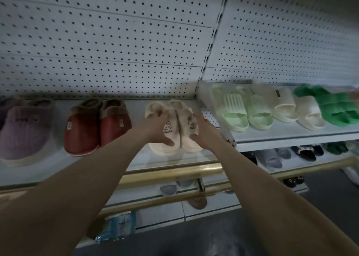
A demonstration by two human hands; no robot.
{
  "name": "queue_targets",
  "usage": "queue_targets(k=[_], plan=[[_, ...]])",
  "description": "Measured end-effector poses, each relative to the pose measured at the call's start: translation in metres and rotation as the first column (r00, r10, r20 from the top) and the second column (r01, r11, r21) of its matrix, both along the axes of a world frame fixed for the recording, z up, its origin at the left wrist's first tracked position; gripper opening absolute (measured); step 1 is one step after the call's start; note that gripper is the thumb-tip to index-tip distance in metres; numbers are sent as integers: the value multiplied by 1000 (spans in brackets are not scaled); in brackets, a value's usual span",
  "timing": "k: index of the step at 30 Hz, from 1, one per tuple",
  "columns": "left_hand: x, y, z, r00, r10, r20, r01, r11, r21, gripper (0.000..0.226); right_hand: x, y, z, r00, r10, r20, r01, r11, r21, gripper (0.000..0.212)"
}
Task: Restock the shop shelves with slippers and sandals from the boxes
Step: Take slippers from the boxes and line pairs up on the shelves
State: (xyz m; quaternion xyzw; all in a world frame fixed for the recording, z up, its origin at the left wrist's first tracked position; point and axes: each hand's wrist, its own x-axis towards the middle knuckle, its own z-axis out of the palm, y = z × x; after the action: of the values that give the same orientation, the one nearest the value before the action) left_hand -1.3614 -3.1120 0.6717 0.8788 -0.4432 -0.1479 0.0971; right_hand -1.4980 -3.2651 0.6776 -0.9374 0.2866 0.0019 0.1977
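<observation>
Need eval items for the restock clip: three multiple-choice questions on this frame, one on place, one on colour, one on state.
1. Which pair sits directly left of the cream slippers? A purple, B red, C light green
2. What colour are the fuzzy sandals at the far right? A orange, B green, C black
3. How are the cream slippers held? A untouched, B by one hand, C one hand on each

1 B: the red slippers lie next to them, with the purple slippers beyond.
2 B: their pile is bright green.
3 C: the left hand grips one slipper and the right hand grips the other.
</observation>
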Motion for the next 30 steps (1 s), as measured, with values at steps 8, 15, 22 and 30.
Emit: queue_targets(k=[8, 15, 22, 30], plan=[[-7, -3, -13, 998, 35, 56, -38, 998, 46, 139, 10, -9, -13, 998, 14, -58, -7, 994, 110, 93], [3, -11, -10, 999, 40, -14, -40, 999, 22, 139, 14, -11, -15, 998, -21, -56, 29, 990, 140, 93], [16, -16, -17, 1000, 26, -18, -26, 1000, 15, 142, 19, -12, -14, 996, -41, -77, 51, 990, 131, 91], [17, -11, -16, 999, -33, 5, 33, 999, 17, 143, 21, -8, -14, 992, -84, -92, 97, 985, 142, 89]])
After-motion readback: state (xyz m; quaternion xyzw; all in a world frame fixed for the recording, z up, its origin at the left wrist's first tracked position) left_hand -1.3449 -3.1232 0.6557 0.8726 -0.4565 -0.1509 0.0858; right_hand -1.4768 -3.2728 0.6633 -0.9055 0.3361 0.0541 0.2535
